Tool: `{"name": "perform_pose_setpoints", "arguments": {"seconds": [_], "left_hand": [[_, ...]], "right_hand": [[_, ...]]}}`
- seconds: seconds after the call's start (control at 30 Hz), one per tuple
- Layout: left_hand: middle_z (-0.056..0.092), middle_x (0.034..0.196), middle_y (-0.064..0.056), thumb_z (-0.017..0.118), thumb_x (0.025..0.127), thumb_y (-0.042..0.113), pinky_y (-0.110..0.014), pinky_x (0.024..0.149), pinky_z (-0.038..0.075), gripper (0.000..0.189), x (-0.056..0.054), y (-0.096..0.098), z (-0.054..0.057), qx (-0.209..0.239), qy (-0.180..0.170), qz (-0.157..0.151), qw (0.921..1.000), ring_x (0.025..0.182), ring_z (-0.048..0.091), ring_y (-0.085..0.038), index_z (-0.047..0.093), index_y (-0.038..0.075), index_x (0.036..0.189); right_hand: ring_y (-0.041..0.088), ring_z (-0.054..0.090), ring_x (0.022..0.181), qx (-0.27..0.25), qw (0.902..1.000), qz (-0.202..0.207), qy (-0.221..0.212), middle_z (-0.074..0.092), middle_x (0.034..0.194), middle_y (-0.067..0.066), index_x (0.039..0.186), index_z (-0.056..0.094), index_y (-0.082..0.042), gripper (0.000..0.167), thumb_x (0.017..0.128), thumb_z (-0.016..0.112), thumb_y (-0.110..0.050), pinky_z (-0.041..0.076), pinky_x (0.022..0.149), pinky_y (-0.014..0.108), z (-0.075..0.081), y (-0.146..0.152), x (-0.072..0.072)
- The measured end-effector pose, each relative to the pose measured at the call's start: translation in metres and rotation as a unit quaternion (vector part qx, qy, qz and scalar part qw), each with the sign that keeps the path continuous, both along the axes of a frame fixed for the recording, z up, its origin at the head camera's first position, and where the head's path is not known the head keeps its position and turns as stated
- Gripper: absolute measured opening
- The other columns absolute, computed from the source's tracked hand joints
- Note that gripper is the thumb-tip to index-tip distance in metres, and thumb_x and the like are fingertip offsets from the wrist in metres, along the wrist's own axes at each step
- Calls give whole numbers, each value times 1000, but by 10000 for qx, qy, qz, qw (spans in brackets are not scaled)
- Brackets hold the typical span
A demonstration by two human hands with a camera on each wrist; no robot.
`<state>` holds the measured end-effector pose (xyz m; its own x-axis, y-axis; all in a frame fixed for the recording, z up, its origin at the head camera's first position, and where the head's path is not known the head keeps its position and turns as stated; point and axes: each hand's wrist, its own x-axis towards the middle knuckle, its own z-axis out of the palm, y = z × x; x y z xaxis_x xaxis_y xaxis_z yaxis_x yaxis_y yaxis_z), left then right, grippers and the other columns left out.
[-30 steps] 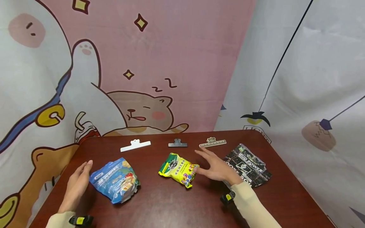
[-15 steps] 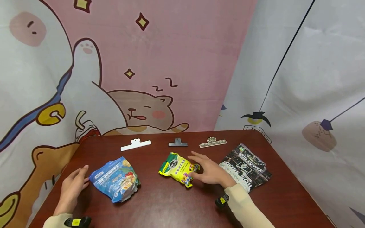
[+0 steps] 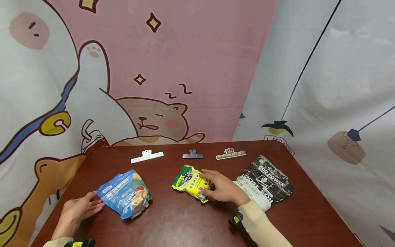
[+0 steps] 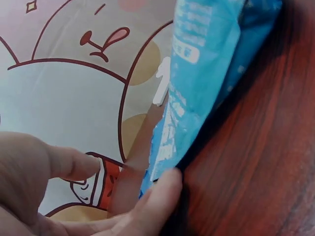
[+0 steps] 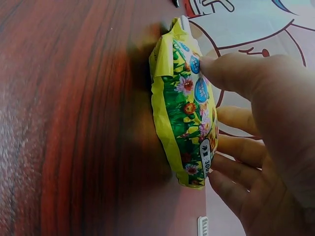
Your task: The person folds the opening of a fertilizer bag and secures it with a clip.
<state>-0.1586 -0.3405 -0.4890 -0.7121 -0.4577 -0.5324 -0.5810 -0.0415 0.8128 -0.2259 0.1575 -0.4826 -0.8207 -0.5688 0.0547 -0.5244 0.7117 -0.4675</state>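
A blue bag (image 3: 124,194) lies on the left of the table, its corner at the fingertips of my left hand (image 3: 75,212). In the left wrist view one fingertip meets the edge of the blue bag (image 4: 204,73), while the raised thumb stays apart from it. My right hand (image 3: 223,187) is over the right end of a small yellow and green bag (image 3: 189,181). In the right wrist view its thumb and loosely bent fingers reach the printed face of the yellow bag (image 5: 189,108) without closing round it.
Along the back edge of the table (image 3: 172,219) lie a white clip (image 3: 146,156), a dark grey clip (image 3: 192,154) and a piano-key patterned clip (image 3: 230,154). A black and white bag (image 3: 266,181) lies flat at right, beside my right forearm. A cartoon-printed cloth (image 3: 197,68) hangs behind.
My right hand has moved left, from beside the yellow bag to over its right end. My left hand has lowered to the blue bag's corner. The bags on the table have not moved.
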Motion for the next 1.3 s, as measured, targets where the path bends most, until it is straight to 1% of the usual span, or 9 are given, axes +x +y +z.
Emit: {"name": "perform_pose_setpoints", "arguments": {"seconds": [0.1, 0.2, 0.43, 0.6, 0.8, 0.93, 1.0, 1.2, 1.3], "left_hand": [[74, 73, -17, 54, 106, 25, -42, 73, 64, 69, 0, -2, -1, 127, -11, -71, 9999, 72, 78, -28, 31, -27, 144], [74, 74, -19, 55, 105, 20, -43, 73, 63, 62, -1, -4, -2, 185, -58, -23, 9998, 72, 78, -30, 37, -27, 141], [74, 74, -20, 59, 104, 12, -43, 72, 63, 54, -6, -4, -4, 150, -132, -137, 9997, 71, 78, -30, 43, -29, 134], [73, 72, -18, 59, 104, 11, -42, 72, 63, 50, -9, 0, -3, 72, -204, -4, 9998, 69, 77, -29, 47, -28, 133], [72, 67, -16, 65, 100, 12, -43, 69, 63, 48, -10, -1, -5, 89, -167, 276, 9994, 65, 76, -28, 53, -25, 129], [72, 67, -15, 66, 100, 13, -42, 69, 63, 49, -12, -1, -4, 146, -163, 298, 9993, 65, 76, -27, 54, -24, 128], [72, 66, -14, 67, 99, 14, -41, 69, 63, 49, -13, -1, -4, 161, -190, 275, 9993, 65, 76, -26, 55, -23, 128], [72, 69, -12, 72, 97, 21, -38, 70, 64, 49, -17, 0, -3, 389, -134, -75, 9991, 65, 76, -22, 59, -21, 118], [71, 70, -10, 74, 95, 21, -37, 70, 64, 52, -19, 3, -3, 383, -81, -164, 9991, 65, 75, -21, 57, -21, 120]], "right_hand": [[28, 46, 146, -8, 10000, 13, 70, 47, 160, 9, 143, 61, -14, 59, 94, 72, -45, 45, 114, 51, -1, -1, 0], [28, 47, 146, -15, 9999, 46, 96, 48, 159, 9, 143, 61, -14, 59, 94, 72, -44, 45, 114, 51, -2, -2, 0], [27, 47, 145, 50, 9999, -39, -114, 48, 159, 6, 146, 58, -16, 60, 93, 73, -41, 43, 115, 52, 1, -4, 2], [27, 49, 144, 126, 9998, -48, -140, 49, 158, 7, 147, 57, -16, 62, 93, 73, -43, 44, 115, 52, 2, -6, 2], [26, 49, 144, 153, 9998, -31, -89, 49, 158, 6, 147, 57, -18, 62, 94, 71, -45, 44, 115, 50, -1, -7, 1], [26, 50, 143, 131, 9999, -2, -75, 50, 158, 7, 147, 57, -18, 62, 94, 71, -45, 45, 114, 51, -1, -7, 1], [26, 50, 143, 116, 9999, 10, -94, 49, 158, 7, 147, 56, -18, 62, 94, 71, -45, 45, 114, 51, -1, -6, 1], [27, 50, 143, 80, 9999, -31, -91, 50, 158, 5, 147, 57, -17, 61, 94, 72, -45, 44, 114, 51, -1, -4, 1], [26, 50, 143, 65, 10000, -35, -47, 50, 157, 6, 146, 58, -18, 61, 94, 71, -45, 44, 114, 51, -1, -4, 1]]}}
